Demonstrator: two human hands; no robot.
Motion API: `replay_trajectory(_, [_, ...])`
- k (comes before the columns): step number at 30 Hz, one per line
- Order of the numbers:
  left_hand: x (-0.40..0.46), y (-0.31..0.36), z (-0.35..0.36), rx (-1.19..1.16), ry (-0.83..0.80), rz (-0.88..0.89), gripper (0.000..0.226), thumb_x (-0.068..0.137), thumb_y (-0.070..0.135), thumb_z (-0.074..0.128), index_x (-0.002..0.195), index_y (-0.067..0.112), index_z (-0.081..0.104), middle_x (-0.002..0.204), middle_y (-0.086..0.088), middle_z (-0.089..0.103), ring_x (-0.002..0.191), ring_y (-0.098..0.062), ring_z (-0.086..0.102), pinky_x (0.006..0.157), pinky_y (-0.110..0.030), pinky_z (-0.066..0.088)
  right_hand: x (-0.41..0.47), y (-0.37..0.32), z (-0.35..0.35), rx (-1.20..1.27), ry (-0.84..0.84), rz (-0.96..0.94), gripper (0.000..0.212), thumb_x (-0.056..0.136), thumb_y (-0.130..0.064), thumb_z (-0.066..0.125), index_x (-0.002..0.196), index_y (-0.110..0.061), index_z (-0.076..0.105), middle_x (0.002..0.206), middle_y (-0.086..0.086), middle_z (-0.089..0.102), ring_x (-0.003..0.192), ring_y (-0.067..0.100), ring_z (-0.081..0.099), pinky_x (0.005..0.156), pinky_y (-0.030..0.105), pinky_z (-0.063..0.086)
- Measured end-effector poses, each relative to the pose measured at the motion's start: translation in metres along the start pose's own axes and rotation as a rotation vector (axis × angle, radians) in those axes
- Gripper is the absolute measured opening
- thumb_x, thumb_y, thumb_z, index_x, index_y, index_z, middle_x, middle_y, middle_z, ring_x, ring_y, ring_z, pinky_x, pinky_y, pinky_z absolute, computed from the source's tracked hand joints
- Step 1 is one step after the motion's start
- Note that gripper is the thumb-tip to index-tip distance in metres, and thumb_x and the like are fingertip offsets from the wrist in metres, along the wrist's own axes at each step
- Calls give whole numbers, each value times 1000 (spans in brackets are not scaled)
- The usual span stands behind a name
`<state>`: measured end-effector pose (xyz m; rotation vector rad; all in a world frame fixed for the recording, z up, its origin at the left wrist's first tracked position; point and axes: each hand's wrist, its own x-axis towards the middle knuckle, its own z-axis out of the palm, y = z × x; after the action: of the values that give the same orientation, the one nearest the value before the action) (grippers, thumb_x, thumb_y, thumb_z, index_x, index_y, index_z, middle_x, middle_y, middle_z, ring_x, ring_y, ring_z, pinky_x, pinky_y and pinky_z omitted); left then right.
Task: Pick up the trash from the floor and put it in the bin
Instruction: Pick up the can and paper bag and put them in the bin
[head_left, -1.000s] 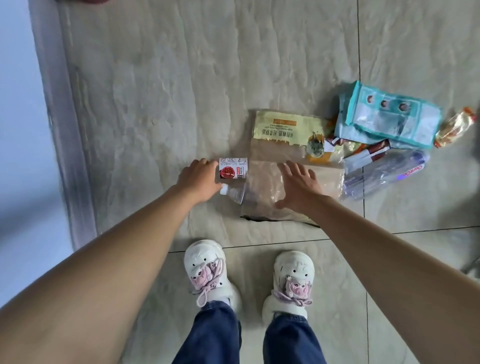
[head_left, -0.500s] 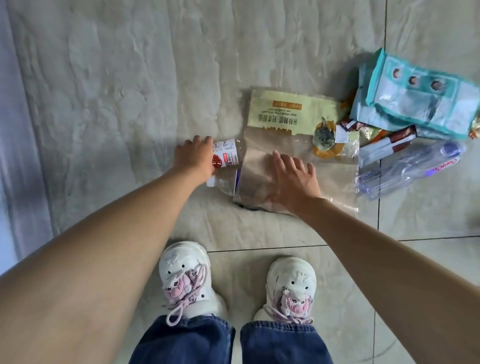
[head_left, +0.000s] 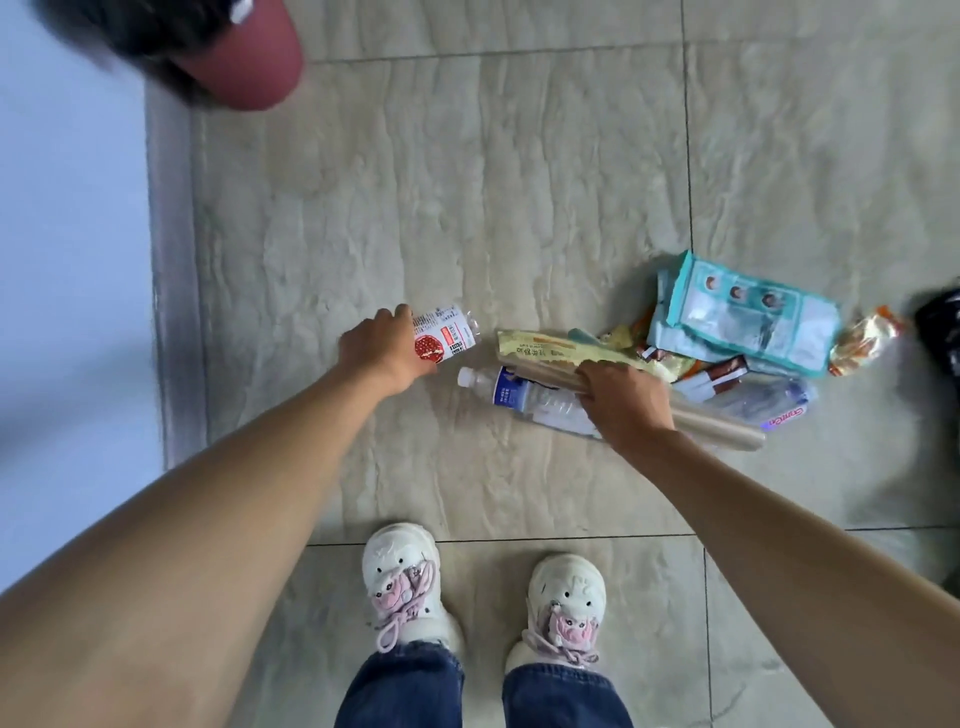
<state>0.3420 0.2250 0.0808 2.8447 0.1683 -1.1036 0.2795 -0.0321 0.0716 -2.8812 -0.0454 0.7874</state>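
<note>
Both bare arms stretched down, left hand (head_left: 382, 349) curled in a grip, right hand (head_left: 623, 397) clenched, knuckles up

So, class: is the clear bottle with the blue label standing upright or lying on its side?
Lying on its side. The clear bottle rests lengthwise on the floor, white cap pointing left, under the right hand.

You stand in what looks like a home interior: glossy beige marble-patterned floor tiles (head_left: 519, 208) with thin grout lines, a pale grey wall (head_left: 62, 260) at left, scattered household packaging (head_left: 748, 317) at right.
</note>
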Motion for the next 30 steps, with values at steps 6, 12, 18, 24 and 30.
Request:
replay_trajectory(6, [-40, 12, -114, -131, 58, -20, 77, 69, 53, 74, 125, 12, 41, 120, -10, 61, 106, -31, 62, 82, -36, 46, 6, -13, -126, 24, 30, 13, 13, 92, -24, 51, 95, -17, 62, 90, 10, 71, 82, 33, 66, 62, 29, 37])
replay_trajectory(12, [-79, 0, -224, -249, 155, -79, 70, 68, 55, 74, 120, 16, 46, 117, -6, 65, 105, -28, 63, 83, -35, 49, 17, -49, -252, 173, 118, 44, 14, 85, -22, 54, 91, -17, 64, 83, 13, 67, 71, 31, 55, 59, 29, 33])
replay_trajectory(18, [-104, -41, -319, -379, 262, -151, 76, 71, 60, 69, 128, 17, 45, 122, -5, 64, 110, -28, 61, 85, -35, 47, 29, -112, -354, 362, 202, 20, 7, 77, -21, 54, 71, -18, 51, 62, 5, 55, 64, 34, 55, 47, 27, 28])
replay_trajectory(24, [-78, -101, -381, -632, 304, -242, 63, 73, 63, 63, 118, 20, 49, 110, -1, 67, 93, -24, 64, 80, -33, 52, 72, -204, -416, 689, 267, 61, 13, 73, -24, 57, 80, -13, 57, 70, 10, 65, 65, 31, 60, 55, 41, 50])
replay_trajectory(30, [4, -165, -419, -967, 321, -318, 63, 79, 57, 62, 120, 11, 52, 100, -4, 64, 88, -25, 64, 78, -34, 54, 166, -294, -437, 1138, 239, 154, 15, 74, -18, 69, 86, -17, 62, 73, -4, 64, 65, 17, 60, 57, 27, 50])
